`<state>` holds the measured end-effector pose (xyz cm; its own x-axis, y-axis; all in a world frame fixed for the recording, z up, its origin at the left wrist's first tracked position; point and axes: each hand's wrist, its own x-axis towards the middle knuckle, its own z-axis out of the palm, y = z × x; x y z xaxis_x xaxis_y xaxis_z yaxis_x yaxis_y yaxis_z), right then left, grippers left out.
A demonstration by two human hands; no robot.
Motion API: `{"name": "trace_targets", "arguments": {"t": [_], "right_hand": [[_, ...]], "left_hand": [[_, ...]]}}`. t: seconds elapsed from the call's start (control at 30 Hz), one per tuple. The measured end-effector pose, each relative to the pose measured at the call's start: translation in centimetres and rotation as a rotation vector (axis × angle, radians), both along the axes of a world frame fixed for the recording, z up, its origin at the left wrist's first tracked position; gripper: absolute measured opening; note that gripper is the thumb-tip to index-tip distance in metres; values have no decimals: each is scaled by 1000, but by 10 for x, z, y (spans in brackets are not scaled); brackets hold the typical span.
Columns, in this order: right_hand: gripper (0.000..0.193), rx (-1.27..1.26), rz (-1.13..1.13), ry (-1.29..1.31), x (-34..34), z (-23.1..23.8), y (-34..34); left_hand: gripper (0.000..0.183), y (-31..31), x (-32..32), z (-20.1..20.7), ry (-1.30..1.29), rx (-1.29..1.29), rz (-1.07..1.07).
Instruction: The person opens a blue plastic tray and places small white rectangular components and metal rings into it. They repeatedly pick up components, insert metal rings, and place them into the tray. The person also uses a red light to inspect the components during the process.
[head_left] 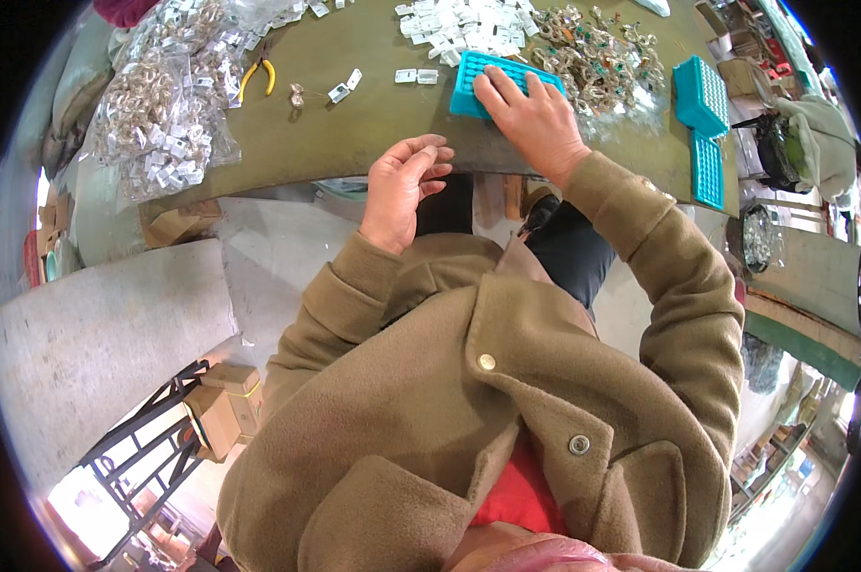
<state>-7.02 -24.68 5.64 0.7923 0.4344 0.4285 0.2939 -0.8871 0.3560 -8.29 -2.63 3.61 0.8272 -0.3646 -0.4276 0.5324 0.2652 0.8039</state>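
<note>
Close to the table's near edge, my left hand (404, 188) is raised with thumb and forefinger pinched together and the other fingers curled. Whatever the pinch may hold is too small to make out. My right hand (537, 119) lies over a turquoise tray with rows of holes (467, 88), its fingers bent across the top and its thumb hidden. Beyond the tray spreads a heap of small white plastic pieces (454, 27). A pile of small clear and brownish fittings, some with green parts (597, 57), lies to its right. Two white pieces (417, 76) sit just left of the tray.
Yellow-handled pliers (267, 78) lie to the left, near loose pieces (345, 88). Clear bags of parts (168, 114) cover the table's left end. At the right edge stand a turquoise holed block (702, 95) and a smaller turquoise tray (707, 172). Cardboard boxes (228, 405) stand behind.
</note>
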Motion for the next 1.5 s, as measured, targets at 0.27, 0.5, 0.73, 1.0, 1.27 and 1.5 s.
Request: {"name": "trace_targets", "arguments": {"t": [0.27,0.5,0.73,1.0,1.27,1.5], "right_hand": [[65,105,11,285,-31,7,-1],[40,362,0,228,-30,5,0],[10,623,16,268,-33,7,-2],[11,739,55,140,-24,20,-8],[12,929,66,-61,-6,53,-48],[21,1908,29,268,-16,55,-110]], "left_hand": [[19,4,6,-3,-23,8,45],[17,10,10,-3,-69,39,78],[18,8,8,-2,-64,59,59],[18,4,12,0,-102,103,77],[19,-1,29,-10,-401,277,152],[33,17,75,-19,-1306,1042,330]]}}
